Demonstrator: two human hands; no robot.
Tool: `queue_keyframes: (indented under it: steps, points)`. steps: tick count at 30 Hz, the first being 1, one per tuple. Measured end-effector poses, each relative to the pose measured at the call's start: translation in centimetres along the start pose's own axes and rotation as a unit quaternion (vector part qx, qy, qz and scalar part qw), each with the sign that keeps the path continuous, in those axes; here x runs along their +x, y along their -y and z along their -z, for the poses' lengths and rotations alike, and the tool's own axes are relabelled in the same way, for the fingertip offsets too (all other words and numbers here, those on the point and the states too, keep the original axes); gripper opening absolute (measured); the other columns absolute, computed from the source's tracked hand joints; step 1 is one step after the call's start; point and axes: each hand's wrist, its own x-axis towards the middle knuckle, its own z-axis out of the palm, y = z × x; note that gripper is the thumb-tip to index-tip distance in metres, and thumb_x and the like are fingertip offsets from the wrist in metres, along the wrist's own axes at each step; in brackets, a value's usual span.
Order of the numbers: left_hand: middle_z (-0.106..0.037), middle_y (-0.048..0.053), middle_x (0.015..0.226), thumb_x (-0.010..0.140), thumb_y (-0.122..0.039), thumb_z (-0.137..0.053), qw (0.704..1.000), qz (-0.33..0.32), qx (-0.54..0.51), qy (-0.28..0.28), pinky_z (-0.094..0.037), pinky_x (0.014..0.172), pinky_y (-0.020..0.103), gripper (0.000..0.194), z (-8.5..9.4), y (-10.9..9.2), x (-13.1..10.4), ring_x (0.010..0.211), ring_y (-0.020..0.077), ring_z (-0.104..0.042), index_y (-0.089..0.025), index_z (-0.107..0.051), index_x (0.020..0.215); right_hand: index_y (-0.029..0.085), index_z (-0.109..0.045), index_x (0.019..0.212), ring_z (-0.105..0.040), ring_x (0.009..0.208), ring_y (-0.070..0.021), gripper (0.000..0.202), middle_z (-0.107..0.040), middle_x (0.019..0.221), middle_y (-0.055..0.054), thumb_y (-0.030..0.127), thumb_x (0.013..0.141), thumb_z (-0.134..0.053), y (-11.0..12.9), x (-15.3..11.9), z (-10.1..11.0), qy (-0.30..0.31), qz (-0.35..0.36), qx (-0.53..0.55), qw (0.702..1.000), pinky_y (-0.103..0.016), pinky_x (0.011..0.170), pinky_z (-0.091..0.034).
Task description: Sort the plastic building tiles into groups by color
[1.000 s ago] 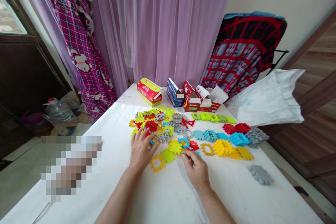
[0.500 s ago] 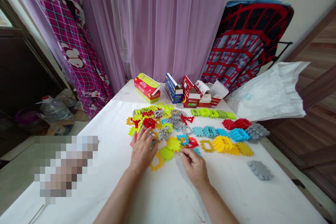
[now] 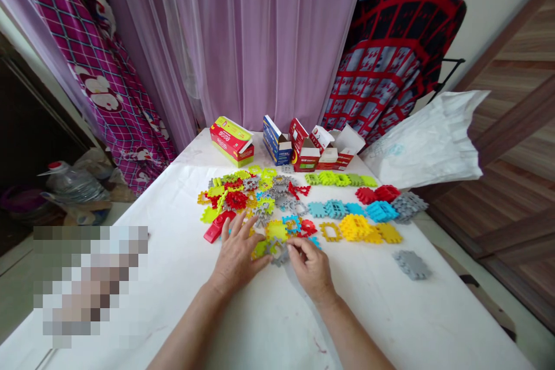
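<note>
My right hand [image 3: 311, 269] is closed, thumb and finger pinched at the edge of a grey toothed building piece [image 3: 278, 252] near the front of the pile. Beside it, my left hand [image 3: 237, 254] lies open with spread fingers over the pile's front left, and what lies under its palm is hidden. A yellow-green square piece [image 3: 276, 230] sits just behind the grey one. The mixed pile [image 3: 249, 193] holds red, grey, yellow, green and blue toothed pieces. Left of my fingers is a red block-shaped piece [image 3: 219, 226].
Sorted by colour on the right are green [image 3: 336, 179], red [image 3: 385, 193], blue [image 3: 384, 211], yellow [image 3: 355, 226] and grey [image 3: 410, 206] pieces. One grey stack [image 3: 411, 265] sits apart. Open boxes [image 3: 277, 147] and a white bag [image 3: 427, 141] stand at the back of the white table [image 3: 269, 324].
A grey piece now shows between my hands, where yellow and green pieces lay in view. My left hand has shifted right, closer to my right hand. The whole view has shifted slightly.
</note>
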Motion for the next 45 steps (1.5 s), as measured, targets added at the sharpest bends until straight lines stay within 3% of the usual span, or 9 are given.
queue_keyframes:
  steps: [4,12,16,19,22,26,32,38,45]
  points:
    - [-0.051,0.010,0.142,0.068,-0.044,-0.076,1.000,-0.004,-0.002,0.024,-0.013,0.112,0.065,0.042,-0.6,-0.5,-0.2,0.138,0.0381,-0.032,-0.028,-0.067,0.105,0.022,-0.064,0.085,-0.064,0.063,-0.0147,0.013,-0.070,0.076,-0.002,0.025,0.085,-0.051,-0.4,-0.2,0.2,0.024,-0.021,-0.033,0.999,-0.024,0.059,-0.051]
    - [-0.059,0.006,0.134,0.076,-0.034,-0.071,0.999,0.020,-0.026,0.030,-0.019,0.110,0.065,0.014,-0.7,-0.7,0.0,0.136,0.0361,-0.038,-0.027,-0.070,0.088,0.023,-0.066,0.091,-0.066,0.066,-0.0163,0.016,-0.071,0.081,-0.003,0.023,0.082,-0.053,-0.1,-0.5,0.4,0.058,-0.029,-0.011,0.998,-0.027,0.064,-0.054]
    - [-0.066,0.007,0.124,0.082,-0.030,-0.063,0.997,0.025,-0.071,-0.018,-0.032,0.106,0.057,0.008,-0.2,-0.7,0.2,0.125,0.0308,-0.050,-0.026,-0.069,0.082,0.021,-0.065,0.094,-0.066,0.066,-0.0159,0.016,-0.072,0.082,-0.004,0.026,0.083,-0.055,-0.1,-0.8,0.1,0.034,-0.071,0.072,0.994,-0.025,0.059,-0.055]
    - [-0.072,0.008,0.105,0.086,-0.033,-0.058,0.988,0.025,-0.147,-0.028,-0.046,0.093,0.044,0.014,0.2,-0.9,0.4,0.103,0.0248,-0.063,-0.024,-0.069,0.085,0.020,-0.064,0.097,-0.068,0.073,-0.0173,0.018,-0.072,0.085,-0.005,0.029,0.083,-0.057,-0.2,-1.0,-0.3,0.022,-0.110,0.146,0.983,-0.027,0.065,-0.057]
    - [-0.073,0.005,0.085,0.085,-0.035,-0.057,0.966,0.067,-0.251,-0.009,-0.051,0.074,0.033,0.017,0.0,-1.2,0.2,0.078,0.0188,-0.066,-0.024,-0.067,0.094,0.020,-0.060,0.103,-0.068,0.077,-0.0181,0.023,-0.070,0.090,-0.006,0.032,0.084,-0.057,0.0,-1.1,-0.6,0.016,-0.162,0.230,0.959,-0.028,0.063,-0.058]
    - [-0.069,0.001,0.074,0.081,-0.039,-0.061,0.898,0.143,-0.416,0.007,-0.049,0.059,0.026,0.025,-0.9,-1.8,0.1,0.063,0.0145,-0.062,-0.022,-0.063,0.099,0.022,-0.055,0.111,-0.067,0.074,-0.0168,0.027,-0.067,0.089,-0.005,0.031,0.085,-0.056,0.7,-1.0,-0.7,0.011,-0.189,0.297,0.936,-0.028,0.062,-0.058]
    - [-0.057,-0.005,0.057,0.071,-0.054,-0.067,0.808,0.243,-0.535,0.050,-0.040,0.046,0.022,0.044,-0.5,-2.2,0.6,0.047,0.0106,-0.051,-0.020,-0.059,0.098,0.023,-0.047,0.128,-0.064,0.070,-0.0140,0.048,-0.065,0.080,0.000,0.023,0.081,-0.058,1.4,-0.9,0.3,0.076,-0.107,0.202,0.971,-0.025,0.065,-0.054]
    - [-0.054,-0.006,0.053,0.065,-0.062,-0.068,0.796,0.291,-0.525,0.075,-0.032,0.038,0.020,0.054,0.3,-2.2,0.9,0.040,0.0083,-0.044,-0.020,-0.064,0.099,0.024,-0.055,0.121,-0.061,0.069,-0.0133,0.047,-0.067,0.091,-0.001,0.026,0.076,-0.068,2.0,-0.6,1.1,0.154,-0.061,0.041,0.985,-0.025,0.066,-0.051]
    - [-0.053,-0.007,0.053,0.065,-0.070,-0.062,0.800,0.310,-0.501,0.114,-0.028,0.037,0.018,0.071,0.8,-2.7,0.8,0.039,0.0072,-0.041,-0.017,-0.060,0.112,0.022,-0.060,0.104,-0.061,0.073,-0.0147,0.043,-0.067,0.089,0.000,0.037,0.068,-0.076,2.4,-0.3,1.4,0.150,-0.054,-0.047,0.986,-0.026,0.071,-0.047]
